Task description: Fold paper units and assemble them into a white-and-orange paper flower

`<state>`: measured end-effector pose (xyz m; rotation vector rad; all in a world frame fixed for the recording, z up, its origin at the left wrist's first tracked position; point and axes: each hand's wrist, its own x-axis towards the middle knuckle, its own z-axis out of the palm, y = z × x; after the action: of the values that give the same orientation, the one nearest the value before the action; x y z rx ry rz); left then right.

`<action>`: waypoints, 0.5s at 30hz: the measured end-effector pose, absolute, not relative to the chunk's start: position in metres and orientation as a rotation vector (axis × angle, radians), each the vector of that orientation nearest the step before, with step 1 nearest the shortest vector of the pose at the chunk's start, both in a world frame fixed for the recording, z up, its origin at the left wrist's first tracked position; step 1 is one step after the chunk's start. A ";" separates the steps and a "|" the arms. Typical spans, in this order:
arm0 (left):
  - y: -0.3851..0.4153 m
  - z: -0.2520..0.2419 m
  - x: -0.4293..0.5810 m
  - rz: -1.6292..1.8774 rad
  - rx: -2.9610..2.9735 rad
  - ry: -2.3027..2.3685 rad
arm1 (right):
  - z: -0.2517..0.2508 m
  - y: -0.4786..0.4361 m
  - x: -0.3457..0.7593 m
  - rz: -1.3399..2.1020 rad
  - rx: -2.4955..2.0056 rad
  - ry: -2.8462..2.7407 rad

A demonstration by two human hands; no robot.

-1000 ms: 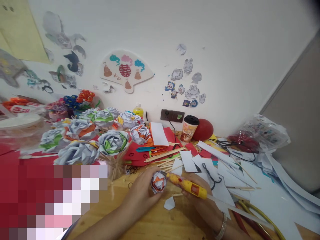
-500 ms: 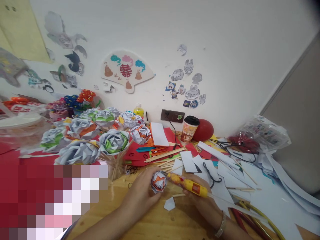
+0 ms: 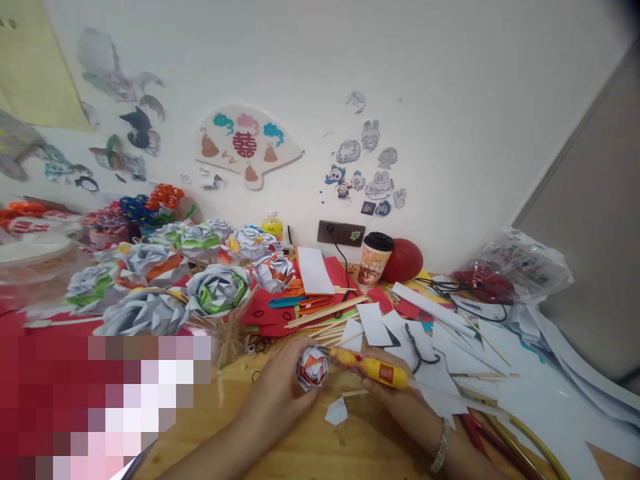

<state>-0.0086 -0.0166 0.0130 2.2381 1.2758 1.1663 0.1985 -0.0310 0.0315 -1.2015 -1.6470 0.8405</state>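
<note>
My left hand (image 3: 287,387) is closed around a small paper flower (image 3: 313,368) with white and orange folded petals, its face turned up toward me. In my right hand (image 3: 395,393) is a yellow hot glue gun (image 3: 370,366), gripped along its body. Its nozzle rests at or very near the flower's upper right edge; whether it touches I cannot tell. A long translucent glue stick (image 3: 450,395) runs out of the gun's rear. On the wooden table (image 3: 280,440) below the flower lies a small white paper piece (image 3: 336,411).
Finished paper flowers (image 3: 219,291) stand in a clear container at the left. Wooden sticks (image 3: 325,313), cut white paper (image 3: 374,325) and red sheets lie behind my hands. A paper cup (image 3: 375,260) and a red balloon (image 3: 403,260) stand near the wall. Pliers-like handles (image 3: 520,433) lie at right.
The whole view has shifted slightly, so things appear a little further left. Both hands keep their holds, with the glue gun's tip still by the flower's edge.
</note>
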 end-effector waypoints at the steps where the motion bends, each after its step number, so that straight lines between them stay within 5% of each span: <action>1: -0.016 0.013 -0.008 1.173 2.238 1.282 | 0.032 -0.030 0.198 0.889 -1.192 -1.641; 15: -0.018 0.017 -0.008 1.175 2.304 1.310 | 0.011 -0.013 0.211 1.006 -1.193 -1.747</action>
<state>-0.0080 -0.0178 0.0172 2.3042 1.3095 1.1750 0.2108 -0.0127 0.0113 -1.1927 -1.7468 1.0061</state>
